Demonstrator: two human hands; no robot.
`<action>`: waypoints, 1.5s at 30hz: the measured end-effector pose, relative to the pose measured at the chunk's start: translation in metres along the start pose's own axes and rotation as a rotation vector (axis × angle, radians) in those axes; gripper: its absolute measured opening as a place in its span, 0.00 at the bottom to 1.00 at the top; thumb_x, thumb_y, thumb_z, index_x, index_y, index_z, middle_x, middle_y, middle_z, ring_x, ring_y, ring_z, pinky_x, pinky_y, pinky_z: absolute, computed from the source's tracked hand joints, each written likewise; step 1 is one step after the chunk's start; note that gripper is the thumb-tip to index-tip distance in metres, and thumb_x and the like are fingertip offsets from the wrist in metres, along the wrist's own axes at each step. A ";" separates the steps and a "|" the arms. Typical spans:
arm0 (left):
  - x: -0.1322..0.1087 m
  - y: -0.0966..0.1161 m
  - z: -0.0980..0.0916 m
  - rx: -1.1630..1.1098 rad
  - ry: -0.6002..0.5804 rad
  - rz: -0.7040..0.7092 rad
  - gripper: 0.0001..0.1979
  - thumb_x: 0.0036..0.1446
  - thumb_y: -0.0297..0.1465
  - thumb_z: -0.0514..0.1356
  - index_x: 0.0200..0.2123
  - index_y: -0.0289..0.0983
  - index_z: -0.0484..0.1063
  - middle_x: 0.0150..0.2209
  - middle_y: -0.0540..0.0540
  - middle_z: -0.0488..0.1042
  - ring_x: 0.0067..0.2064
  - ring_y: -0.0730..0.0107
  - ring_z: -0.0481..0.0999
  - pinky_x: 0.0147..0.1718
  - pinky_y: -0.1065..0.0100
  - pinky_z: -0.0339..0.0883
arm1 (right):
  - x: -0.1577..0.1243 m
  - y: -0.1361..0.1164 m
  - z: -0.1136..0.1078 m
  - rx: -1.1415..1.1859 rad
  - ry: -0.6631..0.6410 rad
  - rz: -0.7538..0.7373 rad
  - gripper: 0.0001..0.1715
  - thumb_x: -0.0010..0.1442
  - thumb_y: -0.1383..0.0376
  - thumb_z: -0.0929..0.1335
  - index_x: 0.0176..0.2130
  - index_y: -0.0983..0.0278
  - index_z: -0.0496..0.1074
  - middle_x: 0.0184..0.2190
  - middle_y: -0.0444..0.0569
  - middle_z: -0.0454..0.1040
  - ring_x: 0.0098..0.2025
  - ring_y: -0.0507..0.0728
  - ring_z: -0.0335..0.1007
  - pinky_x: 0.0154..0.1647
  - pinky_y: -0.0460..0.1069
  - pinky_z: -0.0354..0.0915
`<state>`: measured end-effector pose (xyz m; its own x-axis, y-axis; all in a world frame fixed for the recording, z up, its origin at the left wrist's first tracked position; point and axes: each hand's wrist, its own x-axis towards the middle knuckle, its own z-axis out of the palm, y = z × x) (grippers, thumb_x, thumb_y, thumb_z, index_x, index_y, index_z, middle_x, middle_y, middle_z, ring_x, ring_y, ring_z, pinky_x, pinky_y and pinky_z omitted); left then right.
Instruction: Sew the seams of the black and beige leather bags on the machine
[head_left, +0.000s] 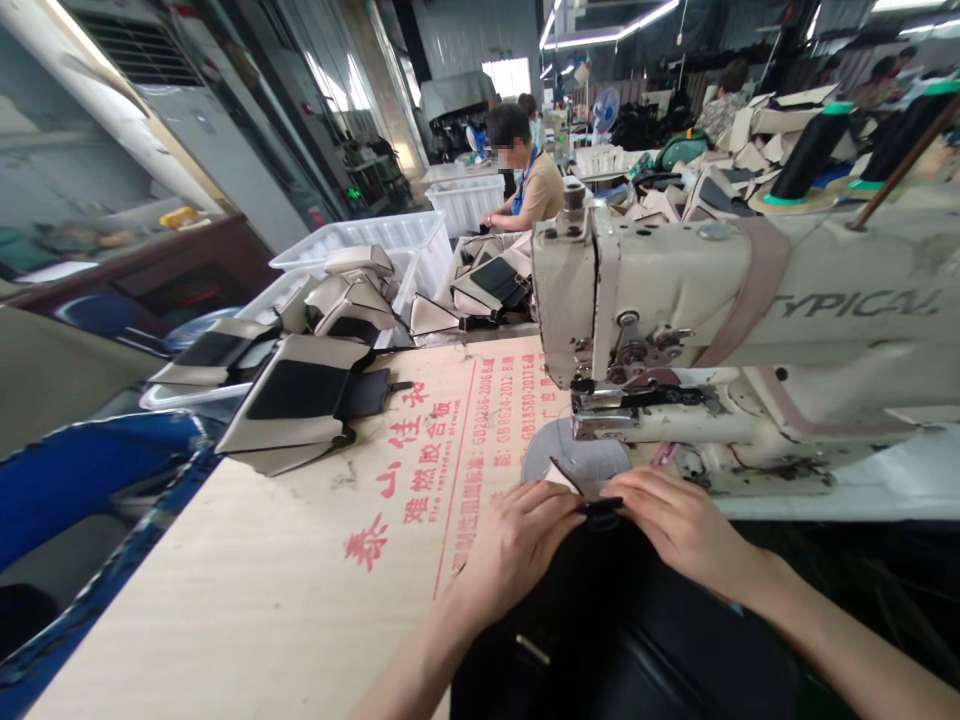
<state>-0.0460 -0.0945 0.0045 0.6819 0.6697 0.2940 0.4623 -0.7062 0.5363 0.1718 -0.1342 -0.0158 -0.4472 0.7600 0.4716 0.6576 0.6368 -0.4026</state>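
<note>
My left hand point(521, 530) and my right hand point(679, 515) meet at the near side of the sewing machine's arm. Both are closed, pinching the upper edge of a black bag piece point(602, 512) from either side. A pale flap corner point(564, 478) sticks up beside my left fingers. Below my hands spreads dark material with a small gold-coloured metal fitting point(532, 648); where the held piece ends in it I cannot tell. The sewing machine point(570, 290) stands just beyond, its cylinder arm point(660, 422) apart from the held edge.
A beige and black bag point(296, 395) lies on the plywood table point(300, 570). White crates point(420, 255) behind hold several similar bags. Black thread cones point(814, 155) rise at the right. A blue-lined container point(165, 450) stands left. A co-worker point(536, 180) sits farther back.
</note>
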 end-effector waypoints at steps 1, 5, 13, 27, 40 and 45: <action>0.002 0.002 0.001 -0.018 -0.003 -0.022 0.09 0.58 0.34 0.55 0.37 0.36 0.71 0.34 0.46 0.73 0.36 0.71 0.71 0.36 0.70 0.65 | 0.000 0.002 0.002 0.006 -0.012 -0.024 0.14 0.63 0.70 0.58 0.45 0.66 0.67 0.40 0.51 0.71 0.43 0.55 0.66 0.46 0.52 0.67; 0.007 0.013 0.007 -0.110 -0.004 -0.229 0.15 0.58 0.38 0.52 0.25 0.35 0.67 0.26 0.50 0.66 0.29 0.75 0.65 0.28 0.74 0.58 | -0.001 0.004 0.008 0.007 -0.007 -0.151 0.13 0.61 0.73 0.58 0.42 0.70 0.68 0.40 0.53 0.71 0.44 0.55 0.65 0.47 0.52 0.67; 0.024 0.004 0.014 -0.514 -0.212 -0.597 0.15 0.53 0.37 0.53 0.19 0.34 0.61 0.20 0.55 0.55 0.24 0.78 0.56 0.23 0.74 0.49 | -0.004 0.002 0.010 0.121 -0.016 -0.119 0.09 0.61 0.71 0.60 0.41 0.68 0.67 0.37 0.51 0.71 0.41 0.54 0.66 0.42 0.50 0.67; 0.016 0.009 0.006 -0.561 -0.291 -0.653 0.21 0.55 0.45 0.51 0.22 0.34 0.66 0.17 0.56 0.55 0.19 0.80 0.54 0.18 0.74 0.47 | -0.002 0.003 0.003 0.128 -0.136 -0.077 0.12 0.63 0.68 0.58 0.44 0.64 0.65 0.37 0.49 0.69 0.40 0.53 0.66 0.43 0.49 0.66; -0.007 0.018 0.010 0.031 0.099 -0.053 0.06 0.57 0.30 0.55 0.33 0.37 0.73 0.30 0.47 0.73 0.34 0.72 0.71 0.34 0.71 0.66 | -0.010 0.007 0.010 0.170 0.037 0.008 0.11 0.63 0.68 0.58 0.44 0.63 0.65 0.37 0.50 0.70 0.39 0.53 0.67 0.39 0.48 0.66; -0.003 0.015 0.009 0.116 0.106 -0.034 0.14 0.58 0.27 0.53 0.48 0.39 0.66 0.34 0.47 0.73 0.37 0.71 0.72 0.37 0.69 0.68 | -0.008 0.008 0.014 0.164 0.081 0.050 0.11 0.62 0.67 0.59 0.44 0.63 0.66 0.37 0.51 0.70 0.39 0.54 0.67 0.40 0.49 0.66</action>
<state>-0.0362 -0.1088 0.0046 0.6037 0.7100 0.3626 0.5505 -0.7003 0.4545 0.1727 -0.1337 -0.0337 -0.3620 0.7824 0.5068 0.5674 0.6163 -0.5461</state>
